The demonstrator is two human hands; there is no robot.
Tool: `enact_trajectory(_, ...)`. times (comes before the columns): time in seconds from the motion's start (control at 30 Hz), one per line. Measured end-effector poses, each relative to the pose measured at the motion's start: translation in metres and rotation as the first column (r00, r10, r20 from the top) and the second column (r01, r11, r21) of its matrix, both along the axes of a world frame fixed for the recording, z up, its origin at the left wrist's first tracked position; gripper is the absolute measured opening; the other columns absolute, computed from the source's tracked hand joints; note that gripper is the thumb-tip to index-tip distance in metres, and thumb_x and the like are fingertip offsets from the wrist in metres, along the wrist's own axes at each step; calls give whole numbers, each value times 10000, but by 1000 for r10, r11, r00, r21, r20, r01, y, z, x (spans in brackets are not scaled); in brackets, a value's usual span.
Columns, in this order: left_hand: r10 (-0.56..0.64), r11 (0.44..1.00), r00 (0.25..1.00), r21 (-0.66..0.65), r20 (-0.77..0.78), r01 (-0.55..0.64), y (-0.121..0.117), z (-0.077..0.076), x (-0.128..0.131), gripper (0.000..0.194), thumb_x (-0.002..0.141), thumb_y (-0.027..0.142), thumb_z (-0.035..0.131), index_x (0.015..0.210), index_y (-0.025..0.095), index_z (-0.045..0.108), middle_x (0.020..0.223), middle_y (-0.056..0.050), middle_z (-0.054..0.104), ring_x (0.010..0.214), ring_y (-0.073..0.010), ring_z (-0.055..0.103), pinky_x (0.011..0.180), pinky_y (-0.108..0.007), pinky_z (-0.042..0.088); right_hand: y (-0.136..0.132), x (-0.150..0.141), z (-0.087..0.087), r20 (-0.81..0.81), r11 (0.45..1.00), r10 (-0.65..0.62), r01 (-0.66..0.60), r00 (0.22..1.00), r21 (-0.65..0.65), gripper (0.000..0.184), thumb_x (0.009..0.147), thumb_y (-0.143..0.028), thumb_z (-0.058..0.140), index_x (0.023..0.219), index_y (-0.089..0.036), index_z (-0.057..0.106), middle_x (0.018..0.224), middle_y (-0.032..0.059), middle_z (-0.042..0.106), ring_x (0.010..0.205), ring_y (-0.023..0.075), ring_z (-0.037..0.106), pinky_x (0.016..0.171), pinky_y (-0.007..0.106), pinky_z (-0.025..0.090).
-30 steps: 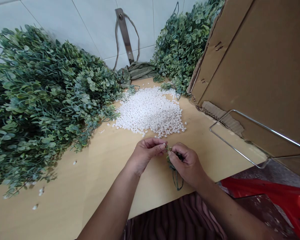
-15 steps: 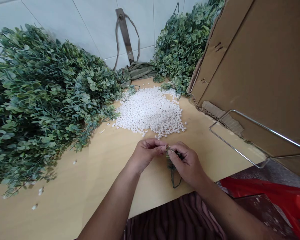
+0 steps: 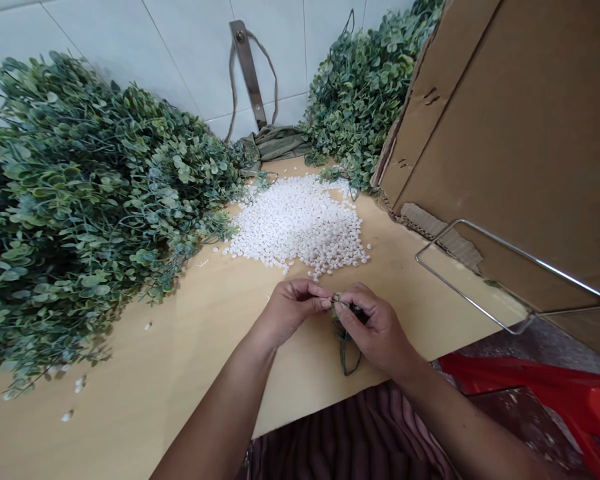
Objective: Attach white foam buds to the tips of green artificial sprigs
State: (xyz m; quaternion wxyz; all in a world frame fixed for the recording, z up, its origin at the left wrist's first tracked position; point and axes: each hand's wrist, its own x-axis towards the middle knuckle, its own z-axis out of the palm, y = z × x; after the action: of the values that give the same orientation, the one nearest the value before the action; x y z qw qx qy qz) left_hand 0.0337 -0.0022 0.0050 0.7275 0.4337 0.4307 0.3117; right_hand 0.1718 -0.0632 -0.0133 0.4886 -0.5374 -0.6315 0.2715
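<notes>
My left hand is closed in a pinch, thumb and forefinger meeting the right fingertips just in front of the white bead pile. Whatever lies between its fingertips is too small to make out. My right hand is closed around a dark green artificial plant sprig. A looped stem hangs from the sprig below the palm, and part of it is hidden by the fingers. Beyond both hands, small white bead-like pieces are heaped on the wooden table.
Artificial foliage is piled along the left, with another bunch at the back right. A cardboard box and a bent metal wire frame stand at the right. Green cloth lies against the tiled wall.
My fingertips have shifted very slightly around the tip of the sprig, and the left fingers sit a little further apart from the right. The view has drifted slightly; the rest stays put.
</notes>
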Motion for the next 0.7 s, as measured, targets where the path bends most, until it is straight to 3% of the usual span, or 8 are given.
enact_trajectory(0.27,-25,999,1000,26,1,25,-1,0,-1,279,375,314,851,535,151,691,545,14,628,539,-85,548,565,-216,458,0,3,3,35,994,102,-101,994,-29,188,816,-185,452,641,-184,519,593,-4,439,610,150,458,579,280,389)
enact_trajectory(0.5,-71,994,997,84,-13,72,-1,-1,-3,249,418,314,841,542,154,695,551,12,608,552,-88,536,569,-222,436,0,4,1,42,993,114,-112,993,-35,229,790,-177,448,562,-192,438,570,-15,415,584,137,442,576,272,369)
enact_trajectory(0.7,-101,990,995,93,-21,103,0,-2,-3,226,439,289,830,549,145,696,555,12,598,564,-84,531,580,-216,429,0,4,0,57,994,97,-94,994,-60,222,792,-204,447,572,-188,471,571,-11,428,578,136,448,569,270,366)
